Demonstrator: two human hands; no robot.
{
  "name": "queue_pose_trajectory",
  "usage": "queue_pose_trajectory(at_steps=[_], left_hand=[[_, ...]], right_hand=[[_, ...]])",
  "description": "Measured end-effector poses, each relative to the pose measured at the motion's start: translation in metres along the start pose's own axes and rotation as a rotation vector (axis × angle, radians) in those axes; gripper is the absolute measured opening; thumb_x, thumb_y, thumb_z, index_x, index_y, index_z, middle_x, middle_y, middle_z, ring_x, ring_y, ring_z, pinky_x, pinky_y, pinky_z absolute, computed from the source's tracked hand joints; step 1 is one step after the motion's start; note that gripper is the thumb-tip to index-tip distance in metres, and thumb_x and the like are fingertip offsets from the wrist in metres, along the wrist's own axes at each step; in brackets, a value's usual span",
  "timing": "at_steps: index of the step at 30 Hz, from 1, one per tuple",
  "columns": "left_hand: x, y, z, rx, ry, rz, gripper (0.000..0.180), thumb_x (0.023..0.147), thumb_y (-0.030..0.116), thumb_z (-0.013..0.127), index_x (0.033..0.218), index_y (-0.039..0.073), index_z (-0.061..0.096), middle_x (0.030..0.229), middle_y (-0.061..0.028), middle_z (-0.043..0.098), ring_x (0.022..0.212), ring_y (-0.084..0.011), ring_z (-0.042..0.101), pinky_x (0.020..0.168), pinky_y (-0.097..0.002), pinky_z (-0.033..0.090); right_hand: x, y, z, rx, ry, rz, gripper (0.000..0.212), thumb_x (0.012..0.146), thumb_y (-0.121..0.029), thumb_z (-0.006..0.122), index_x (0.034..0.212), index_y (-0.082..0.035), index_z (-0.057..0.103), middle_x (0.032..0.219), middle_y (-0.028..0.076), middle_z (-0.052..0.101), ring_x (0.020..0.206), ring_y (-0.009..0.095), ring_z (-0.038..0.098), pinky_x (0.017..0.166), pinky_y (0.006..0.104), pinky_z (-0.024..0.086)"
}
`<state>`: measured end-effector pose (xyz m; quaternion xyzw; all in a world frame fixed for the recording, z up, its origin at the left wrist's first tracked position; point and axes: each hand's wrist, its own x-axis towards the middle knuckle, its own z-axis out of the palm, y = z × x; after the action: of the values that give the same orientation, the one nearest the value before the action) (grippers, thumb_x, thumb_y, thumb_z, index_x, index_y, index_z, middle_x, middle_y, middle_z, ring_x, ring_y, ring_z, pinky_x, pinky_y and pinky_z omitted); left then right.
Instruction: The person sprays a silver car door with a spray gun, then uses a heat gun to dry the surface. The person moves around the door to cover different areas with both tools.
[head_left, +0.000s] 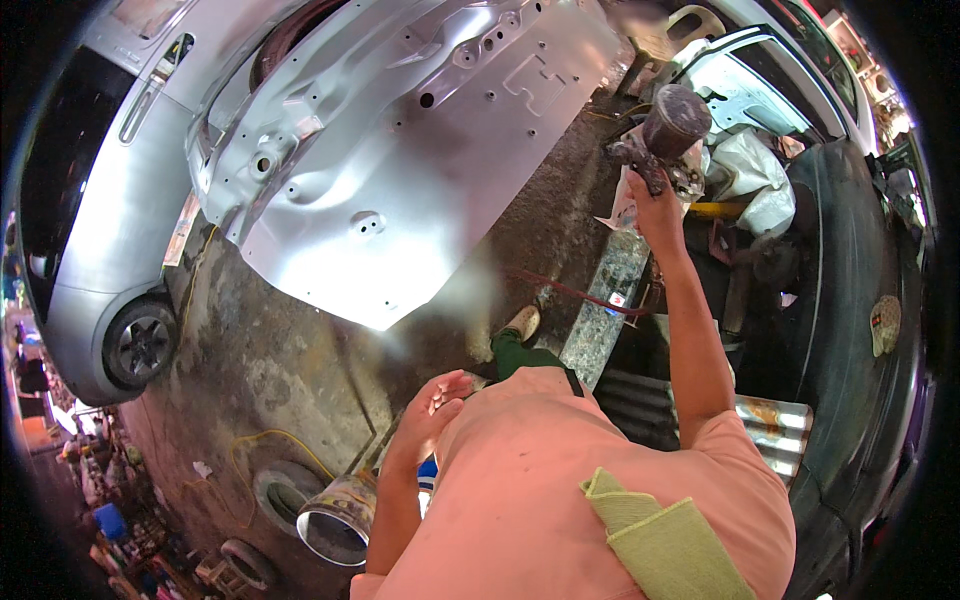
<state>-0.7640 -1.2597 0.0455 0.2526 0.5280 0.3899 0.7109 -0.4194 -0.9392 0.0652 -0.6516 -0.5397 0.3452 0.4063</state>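
My right hand [652, 200], arm stretched forward and to the right, is closed round the handle of a dark paint-stained spray gun [678, 122] with a round cup on top. A large silver car panel [400, 200], with holes and pressed ridges, stands ahead and to the left of the gun, apart from it. My left hand [436, 402] is held near my waist, its fingers loosely extended, with nothing visible in it. A reddish hose [570, 287] runs low in front of me.
A silver car [110, 210] stands at left. To the right are a dark car body [850, 260], a pale door [750, 85] and white plastic sheeting [750, 180]. A long metal-looking plank [605, 305] lies ahead. A metal drum [340, 520] and a tire [285, 490] are at lower left.
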Motion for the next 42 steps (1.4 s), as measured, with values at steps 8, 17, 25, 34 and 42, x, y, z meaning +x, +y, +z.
queue_pose_trajectory(at_steps=[8, 17, 25, 34, 42], left_hand=[[0.020, -0.003, 0.013, 0.137, -0.102, -0.024, 0.052, 0.097, 0.015, 0.067, 0.145, 0.006, 0.051, 0.137, -0.0083, 0.058, 0.127, -0.0185, 0.053, 0.109, -0.0337, 0.043], [0.043, -0.013, 0.012, 0.170, -0.070, -0.011, 0.050, 0.100, 0.011, 0.064, 0.146, 0.005, 0.048, 0.138, -0.0097, 0.058, 0.128, -0.0206, 0.055, 0.111, -0.0360, 0.043], [0.042, 0.000, 0.007, 0.166, -0.018, -0.015, 0.049, 0.099, 0.015, 0.066, 0.145, 0.006, 0.052, 0.138, -0.0100, 0.059, 0.127, -0.0194, 0.054, 0.107, -0.0345, 0.045], [0.047, 0.009, 0.010, 0.152, -0.059, 0.006, 0.051, 0.098, 0.016, 0.067, 0.146, 0.008, 0.051, 0.141, -0.0102, 0.057, 0.130, -0.0201, 0.052, 0.110, -0.0366, 0.043], [0.049, 0.052, 0.028, 0.348, -0.127, 0.139, 0.052, 0.097, 0.021, 0.068, 0.145, 0.009, 0.051, 0.140, -0.0124, 0.056, 0.129, -0.0249, 0.054, 0.110, -0.0396, 0.043]], right_hand=[[-0.059, -0.038, 0.024, 0.043, -0.305, 0.079, 0.031, 0.099, -0.036, 0.067, 0.107, -0.007, 0.058, 0.076, 0.002, 0.063, 0.043, 0.008, 0.046, 0.040, 0.0271, 0.038], [-0.074, -0.092, 0.040, 0.045, -0.652, 0.184, 0.031, 0.099, -0.038, 0.066, 0.110, -0.009, 0.059, 0.076, 0.000, 0.064, 0.047, 0.007, 0.048, 0.042, 0.0266, 0.037], [0.013, -0.066, 0.029, -0.217, -0.180, -0.057, 0.037, 0.097, -0.042, 0.068, 0.102, -0.006, 0.061, 0.074, 0.001, 0.062, 0.048, 0.009, 0.049, 0.044, 0.0300, 0.040], [-0.002, -0.106, 0.057, -0.162, -0.325, -0.027, 0.037, 0.097, -0.032, 0.070, 0.119, -0.003, 0.060, 0.086, 0.005, 0.068, 0.069, 0.014, 0.059, 0.062, 0.0310, 0.046], [-0.039, -0.132, 0.087, 0.056, -0.794, 0.170, 0.033, 0.099, -0.036, 0.068, 0.119, -0.010, 0.059, 0.077, -0.001, 0.063, 0.047, 0.006, 0.046, 0.042, 0.0249, 0.035]])
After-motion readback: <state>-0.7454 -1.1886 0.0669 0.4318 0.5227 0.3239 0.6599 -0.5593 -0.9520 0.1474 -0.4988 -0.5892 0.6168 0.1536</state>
